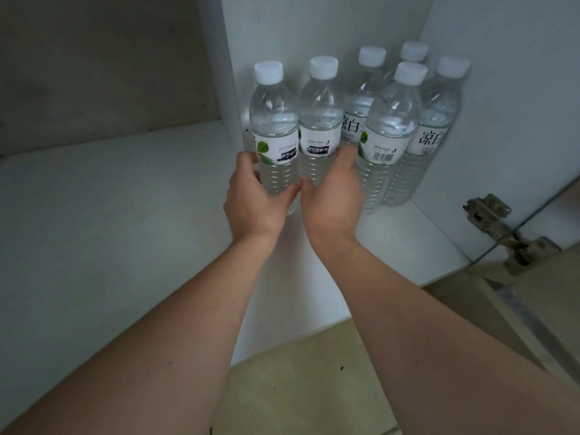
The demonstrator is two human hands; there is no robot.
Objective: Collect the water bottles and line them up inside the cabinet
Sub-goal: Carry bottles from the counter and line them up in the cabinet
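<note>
the left hand (255,196) grips one bottle (273,120) and the right hand (332,196) grips another bottle (320,120), so set both down gently, standing straight, just left of the bottles by the cabinet wall (502,89).

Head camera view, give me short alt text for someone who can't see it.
Two bare hands each hold an upright water bottle, left hand on the leftmost bottle, right hand on its neighbour, beside four more capped bottles in a white cabinet.

Dim, flat cool light, soft overall focus, wide-angle bending at edges, faint shadows
</note>
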